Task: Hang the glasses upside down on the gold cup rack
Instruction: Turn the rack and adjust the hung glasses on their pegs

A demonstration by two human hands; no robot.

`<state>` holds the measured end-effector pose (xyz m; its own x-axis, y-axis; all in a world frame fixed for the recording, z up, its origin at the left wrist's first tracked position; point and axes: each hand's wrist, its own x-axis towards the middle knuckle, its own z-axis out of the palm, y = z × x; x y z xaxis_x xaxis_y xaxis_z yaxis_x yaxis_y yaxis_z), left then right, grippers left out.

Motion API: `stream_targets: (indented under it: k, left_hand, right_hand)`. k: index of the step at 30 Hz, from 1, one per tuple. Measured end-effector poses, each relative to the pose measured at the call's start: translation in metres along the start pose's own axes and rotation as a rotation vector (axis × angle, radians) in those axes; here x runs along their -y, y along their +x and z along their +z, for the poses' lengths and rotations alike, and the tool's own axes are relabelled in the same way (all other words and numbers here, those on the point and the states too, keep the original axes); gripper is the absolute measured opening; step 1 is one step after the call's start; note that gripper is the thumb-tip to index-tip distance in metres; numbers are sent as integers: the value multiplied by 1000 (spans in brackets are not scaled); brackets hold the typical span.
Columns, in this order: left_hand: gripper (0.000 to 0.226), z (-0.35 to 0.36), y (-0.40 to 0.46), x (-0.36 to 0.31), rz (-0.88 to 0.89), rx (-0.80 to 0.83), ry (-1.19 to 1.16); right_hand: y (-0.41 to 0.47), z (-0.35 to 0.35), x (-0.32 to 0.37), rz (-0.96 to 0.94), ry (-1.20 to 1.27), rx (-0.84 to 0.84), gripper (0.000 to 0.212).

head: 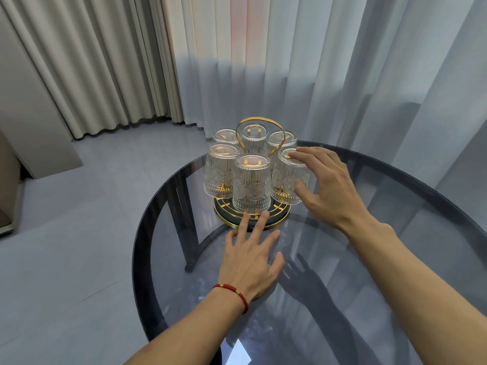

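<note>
The gold cup rack (276, 224) stands on the round smoked-glass table (395, 233), with a gold loop handle (259, 119) on top. Several clear embossed glasses hang upside down on it, one at the front (251, 185). My right hand (324, 185) has its fingers spread around the right-front glass (288, 177): fingertips rest on its upturned bottom, thumb against its side. My left hand (250, 259) lies flat and open on the table, its fingertips touching the rack's dark round base.
Grey and white curtains (237, 61) hang behind the table. A tiled floor (79, 233) lies to the left, and the table's dark legs (184, 219) show through the glass top.
</note>
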<state>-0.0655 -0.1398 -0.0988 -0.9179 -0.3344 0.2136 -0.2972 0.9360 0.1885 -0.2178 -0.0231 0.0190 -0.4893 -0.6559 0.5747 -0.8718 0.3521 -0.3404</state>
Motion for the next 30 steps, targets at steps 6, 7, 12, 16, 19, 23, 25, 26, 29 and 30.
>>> stream_targets:
  k: [6,7,12,16,19,23,25,26,29,30]
  left_hand:
    - [52,1,0,-1,-6,-3,-8]
    - [52,1,0,-1,-6,-2,-9]
    - [53,-4,0,-3,-11,10,-20]
    - [54,-7,-1,-3,-16,33,-6]
    - [54,-8,-2,-4,-17,32,-25]
    - [55,-7,-1,-3,-21,53,-26]
    - [56,-7,-1,-3,-18,45,-33]
    - [56,-7,-1,-3,-18,43,-35]
    - [57,-5,-2,-3,-22,39,-41]
    - [58,-5,-1,-2,-24,41,-45]
  right_hand:
    - [2,-3,6,16,61,-55,45]
    - [6,-5,8,27,95,-68,43]
    - [60,-21,6,216,297,35,51]
    - [100,-16,-7,296,399,278,67]
    - [110,-14,-14,351,360,367,82]
    - [115,-16,-16,364,287,372,91]
    - [115,-16,-17,356,262,372,91]
    - [115,-16,-17,355,254,370,90]
    - [116,-17,-21,351,236,354,84]
    - [117,-17,-22,346,234,356,82]
